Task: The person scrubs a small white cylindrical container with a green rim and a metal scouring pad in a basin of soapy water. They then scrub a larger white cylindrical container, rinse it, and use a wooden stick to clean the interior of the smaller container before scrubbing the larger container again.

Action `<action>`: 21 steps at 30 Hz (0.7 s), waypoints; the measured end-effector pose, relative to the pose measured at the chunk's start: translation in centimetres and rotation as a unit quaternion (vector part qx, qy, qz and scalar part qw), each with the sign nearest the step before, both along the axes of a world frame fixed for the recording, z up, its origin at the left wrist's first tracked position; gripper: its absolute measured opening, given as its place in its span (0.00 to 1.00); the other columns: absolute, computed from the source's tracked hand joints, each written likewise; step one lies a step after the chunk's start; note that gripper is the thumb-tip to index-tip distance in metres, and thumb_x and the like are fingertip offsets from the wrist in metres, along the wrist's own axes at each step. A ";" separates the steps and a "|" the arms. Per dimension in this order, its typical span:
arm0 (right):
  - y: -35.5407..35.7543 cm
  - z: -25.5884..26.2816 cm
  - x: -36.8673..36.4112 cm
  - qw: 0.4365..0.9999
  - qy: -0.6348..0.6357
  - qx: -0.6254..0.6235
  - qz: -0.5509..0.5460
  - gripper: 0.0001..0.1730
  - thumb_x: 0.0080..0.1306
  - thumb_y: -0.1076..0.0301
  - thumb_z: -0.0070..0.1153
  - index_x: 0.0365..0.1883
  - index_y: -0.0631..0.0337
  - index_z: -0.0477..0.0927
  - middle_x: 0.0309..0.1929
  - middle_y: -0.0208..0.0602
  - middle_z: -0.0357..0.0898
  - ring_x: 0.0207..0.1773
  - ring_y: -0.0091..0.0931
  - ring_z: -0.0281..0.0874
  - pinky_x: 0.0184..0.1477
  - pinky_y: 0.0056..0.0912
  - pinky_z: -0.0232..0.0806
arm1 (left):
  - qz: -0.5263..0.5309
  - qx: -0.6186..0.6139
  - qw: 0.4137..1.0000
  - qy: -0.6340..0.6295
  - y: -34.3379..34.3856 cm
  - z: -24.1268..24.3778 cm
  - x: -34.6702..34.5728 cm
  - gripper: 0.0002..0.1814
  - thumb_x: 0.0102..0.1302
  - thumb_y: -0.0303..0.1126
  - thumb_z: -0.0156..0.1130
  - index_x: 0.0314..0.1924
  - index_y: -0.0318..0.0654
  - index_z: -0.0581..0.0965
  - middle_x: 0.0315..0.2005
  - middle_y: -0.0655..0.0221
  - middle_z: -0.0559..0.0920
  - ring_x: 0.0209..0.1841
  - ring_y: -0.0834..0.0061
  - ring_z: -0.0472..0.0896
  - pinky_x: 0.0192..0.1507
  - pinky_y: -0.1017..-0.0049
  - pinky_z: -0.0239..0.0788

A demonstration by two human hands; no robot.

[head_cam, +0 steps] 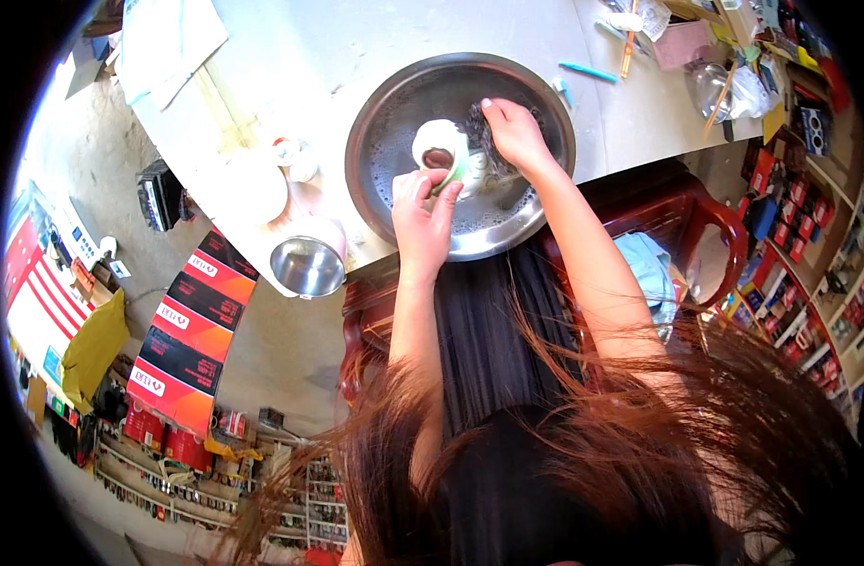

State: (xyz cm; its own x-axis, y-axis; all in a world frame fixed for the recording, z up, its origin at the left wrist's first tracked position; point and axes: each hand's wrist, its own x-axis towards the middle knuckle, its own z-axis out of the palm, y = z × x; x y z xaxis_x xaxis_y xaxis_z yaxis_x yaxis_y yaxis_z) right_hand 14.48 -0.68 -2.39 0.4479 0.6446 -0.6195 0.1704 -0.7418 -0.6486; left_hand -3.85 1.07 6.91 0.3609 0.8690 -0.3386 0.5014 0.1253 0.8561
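A wide stainless steel basin (361, 187) of soapy water stands on the pale table in front of me. Over the water, the fingers and thumb of my left hand (422, 216) grip a white cup (437, 134) with some green on its side. The cup is tilted, and its brownish inside faces me. My right hand (514, 136) pinches a dark scrubbing pad or mesh cloth (483, 131) close to the cup's right side. Under my right hand lies a pale thing in the water, too blurred to name.
Left of the basin stand a metal pot (308, 267), a white plate (251, 187) and small containers (303, 166). A light blue pen (587, 71) and clutter lie to the right. A red-brown wooden chair (729, 233) and stacked red-and-black boxes (191, 318) flank me.
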 end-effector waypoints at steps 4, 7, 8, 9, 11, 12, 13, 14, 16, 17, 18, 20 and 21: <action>0.6 -0.5 -0.3 0.993 -0.072 -0.005 0.091 0.16 0.67 0.59 0.55 0.39 0.62 0.84 0.34 0.51 0.82 0.42 0.40 0.83 0.48 0.39 0.71 | 0.102 -0.135 0.981 -0.092 -0.8 -1.7 0.4 0.14 0.65 0.23 0.62 0.51 0.32 0.80 0.44 0.62 0.82 0.49 0.72 0.77 0.53 0.75 0.69; 0.2 2.3 -1.7 0.986 0.028 0.162 -0.010 0.10 0.66 0.65 0.58 0.41 0.60 0.85 0.39 0.44 0.84 0.45 0.34 0.82 0.50 0.34 0.72 | 0.170 -0.235 0.942 -0.168 -0.9 -1.7 0.7 0.14 0.65 0.22 0.61 0.51 0.30 0.80 0.44 0.67 0.80 0.48 0.78 0.76 0.51 0.78 0.68; 0.3 4.6 -2.4 0.986 0.036 0.162 -0.017 0.09 0.65 0.68 0.58 0.40 0.60 0.86 0.42 0.41 0.84 0.46 0.32 0.82 0.50 0.33 0.71 | 0.179 -0.233 0.942 -0.161 -0.8 -1.6 0.6 0.14 0.65 0.21 0.61 0.51 0.30 0.80 0.43 0.68 0.80 0.47 0.79 0.76 0.51 0.79 0.68; 0.0 6.8 -3.3 0.986 0.044 0.161 -0.025 0.08 0.65 0.71 0.59 0.40 0.59 0.86 0.44 0.38 0.83 0.48 0.30 0.81 0.51 0.31 0.71 | 0.187 -0.234 0.942 -0.154 -0.8 -1.4 0.6 0.13 0.65 0.21 0.61 0.51 0.29 0.80 0.43 0.69 0.79 0.47 0.81 0.76 0.50 0.80 0.68; -1.4 8.5 -4.8 0.971 0.012 0.237 -0.014 0.06 0.61 0.72 0.62 0.37 0.60 0.86 0.43 0.37 0.83 0.50 0.29 0.79 0.53 0.31 0.70 | 0.207 -0.250 0.928 -0.185 -0.7 -1.3 0.8 0.13 0.65 0.20 0.61 0.50 0.29 0.81 0.41 0.72 0.77 0.46 0.82 0.75 0.49 0.81 0.67; -1.6 9.5 -5.1 0.969 -0.012 0.245 0.016 0.06 0.62 0.73 0.62 0.37 0.61 0.86 0.43 0.37 0.84 0.50 0.30 0.79 0.53 0.32 0.69 | 0.221 -0.265 0.912 -0.223 -0.7 -1.2 0.8 0.13 0.65 0.20 0.61 0.49 0.29 0.81 0.40 0.72 0.77 0.45 0.82 0.75 0.49 0.81 0.67; -1.7 10.1 -5.1 0.966 -0.035 0.254 0.047 0.06 0.62 0.74 0.62 0.37 0.61 0.86 0.43 0.36 0.84 0.50 0.31 0.78 0.54 0.34 0.69 | 0.234 -0.279 0.894 -0.259 -0.8 -1.2 0.8 0.12 0.65 0.19 0.61 0.49 0.29 0.81 0.39 0.73 0.76 0.44 0.82 0.75 0.49 0.81 0.66; -1.6 10.1 -4.9 0.967 -0.030 0.248 0.044 0.05 0.63 0.74 0.61 0.37 0.62 0.86 0.43 0.36 0.84 0.50 0.29 0.78 0.54 0.31 0.69 | 0.243 -0.282 0.890 -0.265 -1.0 -0.9 0.8 0.12 0.64 0.18 0.62 0.47 0.30 0.82 0.38 0.74 0.76 0.44 0.82 0.74 0.50 0.81 0.65; -1.0 9.4 -4.4 0.972 0.042 0.230 -0.040 0.05 0.64 0.74 0.61 0.37 0.62 0.86 0.43 0.35 0.84 0.50 0.28 0.78 0.54 0.30 0.69 | 0.230 -0.282 0.886 -0.288 -1.7 -0.6 0.5 0.12 0.63 0.18 0.63 0.47 0.30 0.82 0.37 0.74 0.76 0.44 0.82 0.74 0.50 0.82 0.64; -0.8 9.2 -4.2 0.969 0.078 0.219 -0.081 0.05 0.64 0.74 0.61 0.38 0.63 0.86 0.43 0.35 0.84 0.50 0.27 0.78 0.54 0.29 0.69 | 0.224 -0.282 0.883 -0.300 -1.9 -0.5 0.5 0.12 0.63 0.18 0.63 0.47 0.30 0.82 0.37 0.74 0.76 0.43 0.81 0.74 0.51 0.82 0.64; -0.7 9.4 -4.3 0.963 0.115 0.223 -0.101 0.06 0.65 0.74 0.60 0.38 0.62 0.86 0.42 0.35 0.85 0.49 0.27 0.78 0.54 0.29 0.69 | 0.228 -0.281 0.878 -0.312 -1.8 -0.5 0.6 0.12 0.62 0.17 0.64 0.46 0.30 0.82 0.37 0.74 0.76 0.43 0.82 0.74 0.50 0.82 0.64; -1.4 10.4 -5.1 0.969 0.058 0.238 -0.044 0.06 0.65 0.74 0.60 0.39 0.62 0.86 0.42 0.36 0.85 0.50 0.28 0.79 0.54 0.30 0.69 | 0.244 -0.275 0.876 -0.313 -1.9 -0.5 0.3 0.11 0.62 0.17 0.64 0.45 0.31 0.83 0.37 0.74 0.76 0.43 0.82 0.74 0.50 0.82 0.64; -1.9 11.0 -5.6 0.970 0.031 0.242 -0.015 0.07 0.65 0.74 0.59 0.39 0.62 0.86 0.43 0.36 0.85 0.50 0.29 0.79 0.53 0.30 0.70 | 0.255 -0.273 0.874 -0.312 -2.1 -0.4 0.2 0.11 0.62 0.17 0.64 0.45 0.31 0.83 0.37 0.74 0.76 0.43 0.82 0.73 0.50 0.82 0.64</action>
